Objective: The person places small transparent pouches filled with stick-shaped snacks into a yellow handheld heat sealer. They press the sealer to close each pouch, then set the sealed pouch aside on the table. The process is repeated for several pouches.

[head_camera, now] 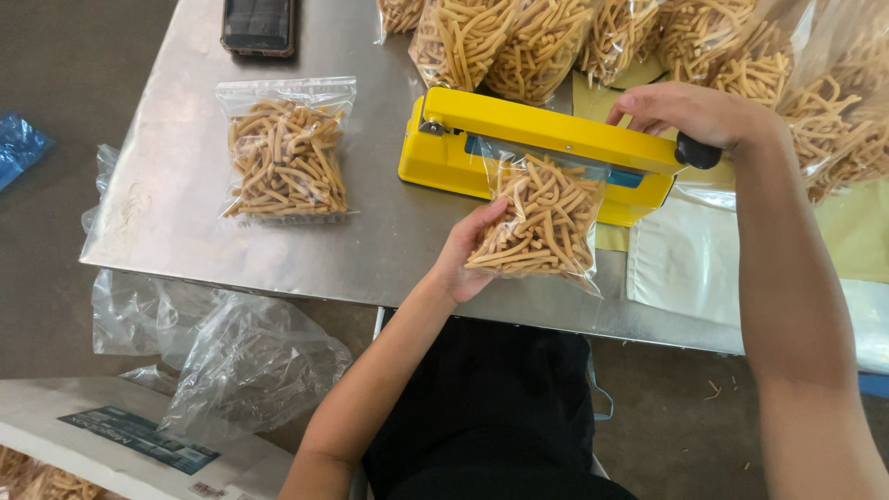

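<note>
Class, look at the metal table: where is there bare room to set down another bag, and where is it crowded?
Bare steel lies between the sealed bag and the yellow sealer, and along the table left edge below the phone. The far edge is crowded with filled bags. The left hand and right hand occupy the sealer area.

Both forearms are bare, no sleeves reaching the wrists. The left hand (466,256) and right hand (690,111) carry no gloves, rings or watch. Black clothing (491,407) covers the lap.
</note>
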